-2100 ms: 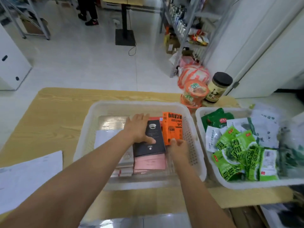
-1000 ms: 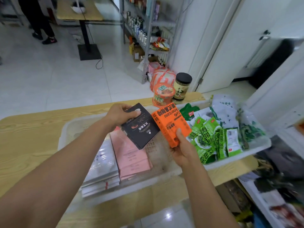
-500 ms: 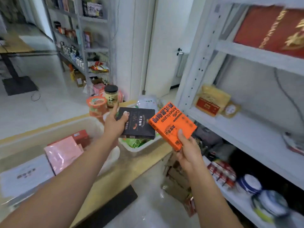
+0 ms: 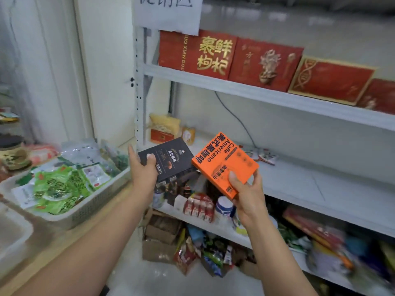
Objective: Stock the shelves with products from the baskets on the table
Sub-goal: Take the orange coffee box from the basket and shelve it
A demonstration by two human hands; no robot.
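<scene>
Left hand [image 4: 143,170] grips black box [image 4: 168,159], right hand [image 4: 245,194] orange box [image 4: 224,164]; both now carried from basket [image 4: 89,207] to middle shelf [image 4: 310,184], ready for placing.

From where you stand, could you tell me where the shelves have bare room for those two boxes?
The white middle shelf lies bare right of the small red-and-white packets. The top shelf is full of red gift boxes; red bottles and tubs crowd the lower shelf.
</scene>
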